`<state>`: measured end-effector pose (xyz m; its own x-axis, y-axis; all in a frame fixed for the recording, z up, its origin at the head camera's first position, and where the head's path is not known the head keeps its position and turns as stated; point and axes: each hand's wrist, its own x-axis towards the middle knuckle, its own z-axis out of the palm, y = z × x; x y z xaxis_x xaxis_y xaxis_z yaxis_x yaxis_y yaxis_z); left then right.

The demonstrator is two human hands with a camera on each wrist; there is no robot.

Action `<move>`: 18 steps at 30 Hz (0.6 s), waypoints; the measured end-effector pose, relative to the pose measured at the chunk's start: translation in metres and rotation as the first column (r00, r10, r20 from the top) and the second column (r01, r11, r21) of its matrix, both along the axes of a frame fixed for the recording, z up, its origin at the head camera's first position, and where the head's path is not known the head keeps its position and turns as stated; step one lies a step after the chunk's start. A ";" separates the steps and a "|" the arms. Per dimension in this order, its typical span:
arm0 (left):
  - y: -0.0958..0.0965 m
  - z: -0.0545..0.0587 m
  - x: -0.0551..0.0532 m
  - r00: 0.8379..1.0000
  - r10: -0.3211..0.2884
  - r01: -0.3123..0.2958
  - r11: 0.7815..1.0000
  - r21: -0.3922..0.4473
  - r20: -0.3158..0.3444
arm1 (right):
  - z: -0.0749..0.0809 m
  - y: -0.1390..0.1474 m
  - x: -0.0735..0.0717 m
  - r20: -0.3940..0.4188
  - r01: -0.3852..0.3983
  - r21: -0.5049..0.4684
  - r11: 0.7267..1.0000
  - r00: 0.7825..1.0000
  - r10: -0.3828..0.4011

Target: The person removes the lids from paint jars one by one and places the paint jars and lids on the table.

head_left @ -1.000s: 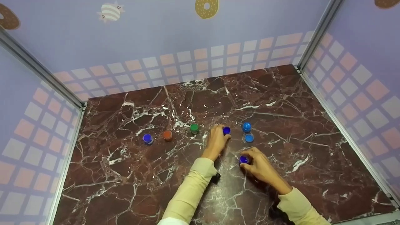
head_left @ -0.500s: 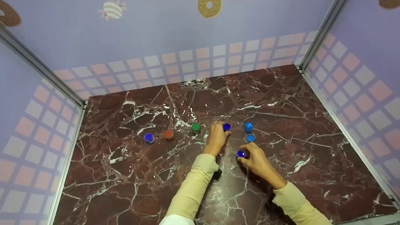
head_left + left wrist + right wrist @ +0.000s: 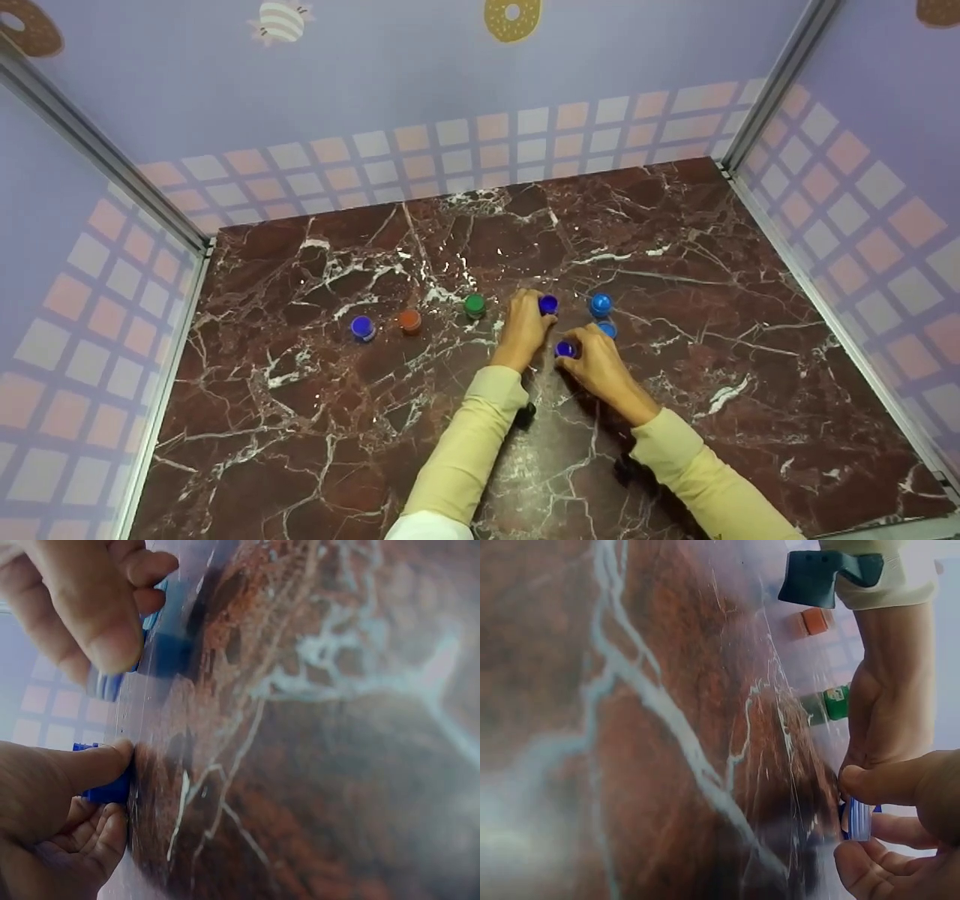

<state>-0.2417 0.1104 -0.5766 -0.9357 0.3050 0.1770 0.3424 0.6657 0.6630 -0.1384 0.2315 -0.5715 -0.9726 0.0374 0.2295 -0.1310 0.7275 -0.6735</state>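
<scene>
My left hand [image 3: 523,326] holds a small dark blue paint pot [image 3: 548,304] on the table. In the left wrist view, thumb and fingers are on either side of this blue pot [image 3: 109,789]. My right hand [image 3: 602,366] pinches a small round lid [image 3: 565,350], dark blue inside, just nearer to me than the pot. The right wrist view shows the lid [image 3: 860,819] with a clear ribbed side, between thumb and fingers. Beyond the right hand stands a light blue pot [image 3: 601,304]; a lighter blue lid [image 3: 607,330] lies before it, partly covered by the hand.
A green pot [image 3: 474,305], an orange pot [image 3: 409,322] and a violet-blue pot [image 3: 363,328] stand left of the left hand. The dark red marbled table [image 3: 300,435] is bordered by patterned walls [image 3: 420,90] at the back and sides.
My right hand has moved forward and left with the lid, closer to the left hand, and now overlaps the light blue lid. The left hand keeps its hold on the pot.
</scene>
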 end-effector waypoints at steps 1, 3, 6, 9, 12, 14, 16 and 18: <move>0.000 0.000 0.000 1.000 0.002 -0.002 1.000 -0.001 -0.005 | 0.000 -0.001 -0.001 0.009 0.000 -0.002 1.000 1.000 0.000; 0.000 -0.001 0.000 1.000 0.004 -0.004 1.000 -0.004 -0.012 | 0.000 -0.002 -0.004 0.026 0.000 -0.004 1.000 1.000 0.000; -0.001 -0.001 0.000 1.000 0.005 -0.005 1.000 -0.010 0.001 | -0.001 -0.004 -0.006 0.043 -0.002 -0.006 1.000 0.999 0.002; -0.001 0.000 -0.001 1.000 0.006 -0.006 1.000 -0.002 0.026 | -0.002 -0.006 -0.008 0.040 0.000 -0.010 1.000 0.999 0.001; -0.001 0.001 0.000 0.999 0.008 -0.008 1.000 0.010 0.047 | -0.003 -0.007 -0.011 0.027 -0.007 -0.026 1.000 1.000 0.008; -0.002 0.002 0.000 0.999 0.010 -0.010 1.000 0.010 0.051 | -0.003 -0.008 -0.012 0.020 -0.011 -0.035 0.999 1.000 0.012; -0.002 0.002 0.001 0.998 0.013 -0.013 1.000 0.007 0.056 | -0.004 -0.008 -0.014 0.016 -0.012 -0.036 0.999 1.000 0.012; -0.002 0.003 0.001 0.998 0.015 -0.015 1.000 0.000 0.056 | -0.005 -0.008 -0.015 0.019 -0.007 -0.035 0.999 1.000 0.008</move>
